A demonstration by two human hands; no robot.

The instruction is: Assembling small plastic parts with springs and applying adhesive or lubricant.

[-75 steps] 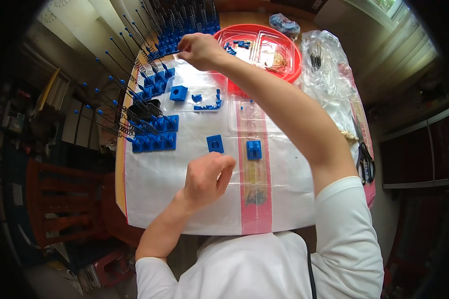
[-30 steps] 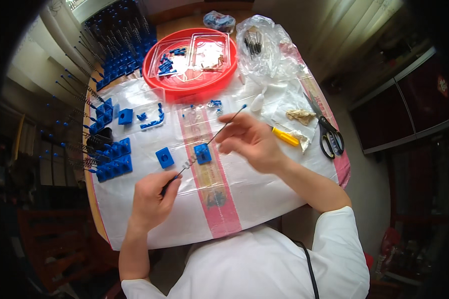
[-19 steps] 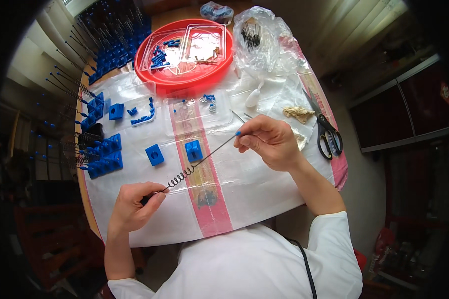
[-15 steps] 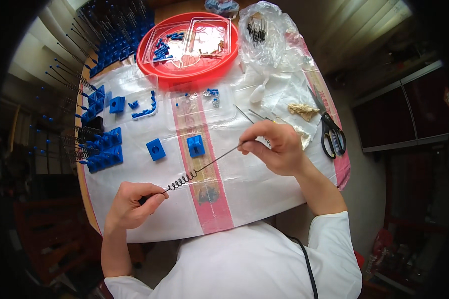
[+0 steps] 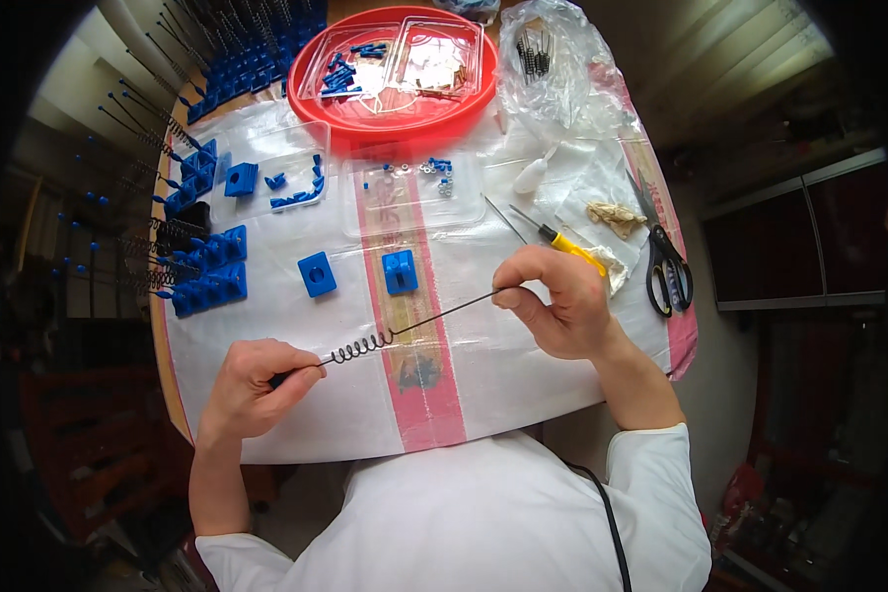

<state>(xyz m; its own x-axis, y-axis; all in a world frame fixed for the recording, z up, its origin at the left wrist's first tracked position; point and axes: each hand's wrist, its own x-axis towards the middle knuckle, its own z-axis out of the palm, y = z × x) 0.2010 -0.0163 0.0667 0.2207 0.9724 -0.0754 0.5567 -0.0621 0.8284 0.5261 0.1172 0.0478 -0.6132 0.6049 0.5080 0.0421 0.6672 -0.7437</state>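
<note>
Between my two hands stretches a dark wire with a coiled spring section [image 5: 363,346], held above the table. My left hand [image 5: 259,387] pinches its lower end near the coil; something dark shows partly inside the fist, too hidden to name. At the straight upper end, my right hand [image 5: 559,301] grips the tip between thumb and forefinger. Beyond the wire lie two separate blue square blocks, one with a round hole [image 5: 316,274] and one with a slotted raised middle [image 5: 400,272].
A red tray [image 5: 311,104] at the back bears clear boxes of small parts. Blue stands with springs [image 5: 210,279] line the left side. A yellow-handled screwdriver [image 5: 572,249], black scissors [image 5: 668,266], a white dropper bottle [image 5: 531,178] and a plastic bag of springs [image 5: 567,94] are on the right.
My right hand has shifted slightly right, and the wire now slopes less steeply. Both hands keep hold of it. The view has tilted a little, showing more of the screwdriver's yellow handle.
</note>
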